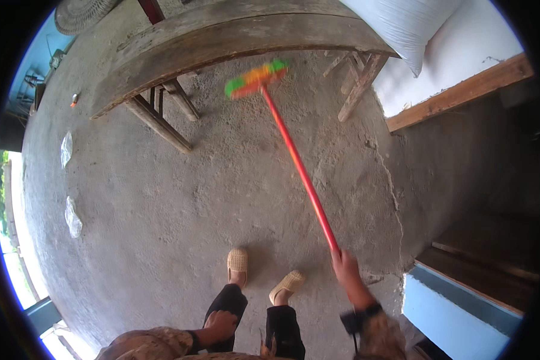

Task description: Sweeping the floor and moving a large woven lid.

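My right hand (345, 265) grips the red handle of a broom (302, 173) near its upper end. The handle slants up and left to a slightly blurred head with green and orange bristles (256, 77), at the concrete floor just below the near edge of a wooden bench or table. At the bottom of the view my left hand (221, 323) rests by my left thigh; its fingers are curled or tucked, and nothing shows in it. A dark band with a small box is on my right wrist.
The worn wooden bench or table (234, 38) stands ahead on splayed legs. Clear plastic pieces (73, 217) and a small orange-and-white item (74, 100) lie left. A white sack (405, 27) is upper right. A timber sill (459, 92) and light-blue ledge (454, 310) edge the right side.
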`<state>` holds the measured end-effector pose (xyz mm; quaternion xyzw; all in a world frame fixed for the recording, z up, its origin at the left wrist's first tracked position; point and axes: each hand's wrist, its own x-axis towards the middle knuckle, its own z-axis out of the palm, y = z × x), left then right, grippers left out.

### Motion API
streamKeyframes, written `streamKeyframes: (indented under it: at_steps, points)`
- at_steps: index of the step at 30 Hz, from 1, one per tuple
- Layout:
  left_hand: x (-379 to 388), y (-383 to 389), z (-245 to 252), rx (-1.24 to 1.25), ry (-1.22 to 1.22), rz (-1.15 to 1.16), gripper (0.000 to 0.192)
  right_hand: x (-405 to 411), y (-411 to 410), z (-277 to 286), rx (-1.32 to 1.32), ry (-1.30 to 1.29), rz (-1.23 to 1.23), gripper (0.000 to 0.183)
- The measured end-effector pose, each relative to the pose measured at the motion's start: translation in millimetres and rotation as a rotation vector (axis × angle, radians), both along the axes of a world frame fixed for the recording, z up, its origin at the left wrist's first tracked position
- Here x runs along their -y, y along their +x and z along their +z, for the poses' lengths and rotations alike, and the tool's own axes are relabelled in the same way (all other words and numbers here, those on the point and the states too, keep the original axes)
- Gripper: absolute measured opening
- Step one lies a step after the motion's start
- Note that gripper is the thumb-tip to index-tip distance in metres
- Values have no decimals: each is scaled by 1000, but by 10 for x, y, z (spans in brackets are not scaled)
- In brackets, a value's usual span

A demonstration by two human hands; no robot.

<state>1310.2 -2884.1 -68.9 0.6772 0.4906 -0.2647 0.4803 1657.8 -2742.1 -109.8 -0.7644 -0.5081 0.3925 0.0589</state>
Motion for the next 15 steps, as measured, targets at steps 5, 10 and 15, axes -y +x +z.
streamKeyframes:
  at_steps: [5,10,15]
  points:
    - [-48,64,14,63,-20,161,18,-2293,-276,-904,179,252,25,46]
    - [89,12,-11,123,72,358,18,-2078,-88,-1265,251,4,171,38]
    - [249,-49,68,28,76,368,16,368,33,-419,185,-230,58,39]
